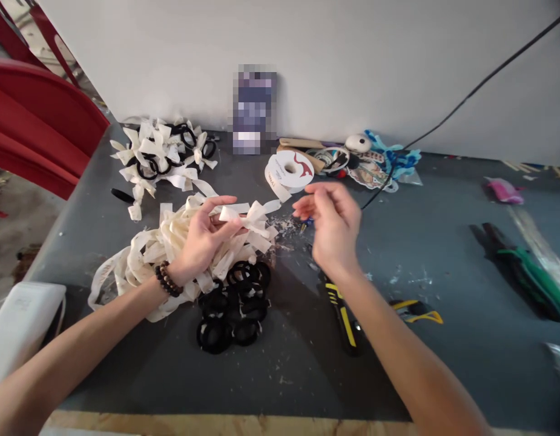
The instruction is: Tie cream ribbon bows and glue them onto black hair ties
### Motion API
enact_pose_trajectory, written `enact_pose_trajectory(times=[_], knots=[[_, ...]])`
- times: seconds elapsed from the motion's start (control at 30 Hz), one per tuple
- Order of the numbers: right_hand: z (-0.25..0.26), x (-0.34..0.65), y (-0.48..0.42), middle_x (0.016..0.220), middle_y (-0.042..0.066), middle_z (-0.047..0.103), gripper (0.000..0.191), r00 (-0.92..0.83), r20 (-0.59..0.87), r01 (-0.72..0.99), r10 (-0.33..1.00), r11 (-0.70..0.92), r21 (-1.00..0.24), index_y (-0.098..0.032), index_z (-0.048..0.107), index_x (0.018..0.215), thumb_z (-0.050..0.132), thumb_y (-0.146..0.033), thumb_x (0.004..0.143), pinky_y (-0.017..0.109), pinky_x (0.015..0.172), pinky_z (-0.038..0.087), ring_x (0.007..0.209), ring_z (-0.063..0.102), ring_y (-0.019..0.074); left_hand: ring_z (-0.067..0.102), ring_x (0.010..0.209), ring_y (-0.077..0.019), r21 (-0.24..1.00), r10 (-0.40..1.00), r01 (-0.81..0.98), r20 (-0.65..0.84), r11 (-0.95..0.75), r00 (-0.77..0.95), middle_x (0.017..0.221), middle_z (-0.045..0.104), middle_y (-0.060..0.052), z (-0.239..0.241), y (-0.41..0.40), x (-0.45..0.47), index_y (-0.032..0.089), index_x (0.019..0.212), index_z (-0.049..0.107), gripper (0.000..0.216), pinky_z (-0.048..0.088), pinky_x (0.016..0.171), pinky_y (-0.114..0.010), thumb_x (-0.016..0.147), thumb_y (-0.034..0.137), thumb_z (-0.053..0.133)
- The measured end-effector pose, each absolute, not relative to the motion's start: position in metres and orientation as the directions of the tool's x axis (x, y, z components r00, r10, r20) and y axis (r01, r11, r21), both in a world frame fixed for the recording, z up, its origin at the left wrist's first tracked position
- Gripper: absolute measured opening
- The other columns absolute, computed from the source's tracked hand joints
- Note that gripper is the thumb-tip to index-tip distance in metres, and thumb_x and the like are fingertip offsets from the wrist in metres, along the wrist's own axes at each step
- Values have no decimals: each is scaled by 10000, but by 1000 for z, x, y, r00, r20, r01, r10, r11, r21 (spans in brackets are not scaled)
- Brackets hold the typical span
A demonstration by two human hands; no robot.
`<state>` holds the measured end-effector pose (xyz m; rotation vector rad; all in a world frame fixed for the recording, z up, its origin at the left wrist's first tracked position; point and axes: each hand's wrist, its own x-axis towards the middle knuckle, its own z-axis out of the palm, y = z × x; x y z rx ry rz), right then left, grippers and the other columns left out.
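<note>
My left hand (204, 239), with a beaded bracelet on its wrist, pinches a cream ribbon bow (256, 218) between thumb and fingers. To its right is my right hand (332, 221), fingers curled together; whether anything is in them is hidden. A small blue-tipped tool (306, 224) shows just below those fingers. Beneath my left hand lies a heap of cream ribbon strips (138, 257). Black hair ties (234, 303) are grouped in front of it. Behind my hands stands a ribbon spool (291, 171) with a printed label.
Ribbon-tied black hair ties (159, 151) pile up at back left. A phone (255, 112) leans against the wall. Craft bits (365, 160) lie behind the spool. A yellow-black cutter (343, 318), pliers (520, 272) and a white box (28, 321) are around. A black cable (465, 100) crosses at right.
</note>
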<state>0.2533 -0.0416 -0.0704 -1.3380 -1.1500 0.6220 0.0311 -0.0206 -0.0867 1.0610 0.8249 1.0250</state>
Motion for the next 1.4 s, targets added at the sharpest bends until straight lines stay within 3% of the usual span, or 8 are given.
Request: enact_pose_trajectory(times=[0.07,0.13,0.23,0.3,0.47,0.8,1.07,1.4], knots=[[-52,279,-38,868,53,757,211,169,358,622,918,183,-762,-254,675,988,594,-448,996,359,780,529,816,718,219,716,719,-125,988,951,-155,64,-17,304,858,749,-11,-86,-23,31,210,1151,677,383,606,663,-227,838,322,868],[-38,305,-36,902,84,762,178,50,351,897,935,112,-427,-248,710,996,616,-399,984,415,856,516,928,714,277,745,854,-158,982,940,-51,186,-179,287,1004,776,-64,-87,-24,29,194,1051,722,266,600,681,-238,851,309,852],[-39,342,-33,969,157,766,191,34,188,998,982,-22,-65,-203,719,1062,686,-332,926,494,810,521,925,709,359,759,956,-198,944,901,58,290,-324,323,1030,803,-81,-90,-25,28,201,943,764,110,615,822,-316,904,298,797],[-50,362,-31,1004,186,776,363,61,-6,998,998,-60,24,-192,724,1103,814,-403,821,495,711,530,827,709,375,760,1000,-218,911,869,81,354,-403,346,1021,812,-77,-91,-25,27,219,874,775,82,609,905,-368,908,291,791],[-71,383,-26,1115,262,765,815,116,-192,993,974,-107,58,-168,575,1448,799,-607,798,452,571,500,755,723,407,758,898,-200,807,764,91,509,-584,397,897,809,-40,-93,-26,27,258,835,792,71,625,834,-351,897,224,782],[-45,345,-22,1111,202,772,450,30,-313,927,949,90,364,-119,663,1197,509,-507,1027,385,672,445,936,746,372,774,909,-178,544,490,48,711,-838,504,936,806,-46,-104,-28,26,194,915,738,187,647,850,-335,882,11,715],[-32,349,-22,1052,204,776,388,64,-383,947,921,65,315,-132,671,1173,465,-427,1027,370,638,423,879,746,356,760,961,-176,455,431,91,732,-886,528,985,800,-44,-110,-28,26,204,997,700,347,641,888,-354,905,-77,519],[10,332,-45,824,129,734,401,-7,-242,996,970,28,84,-203,690,1060,495,-539,961,368,578,394,669,645,287,731,968,-225,307,361,189,776,-933,518,987,794,-57,-104,-32,22,206,1027,694,205,594,852,-385,937,31,634]])
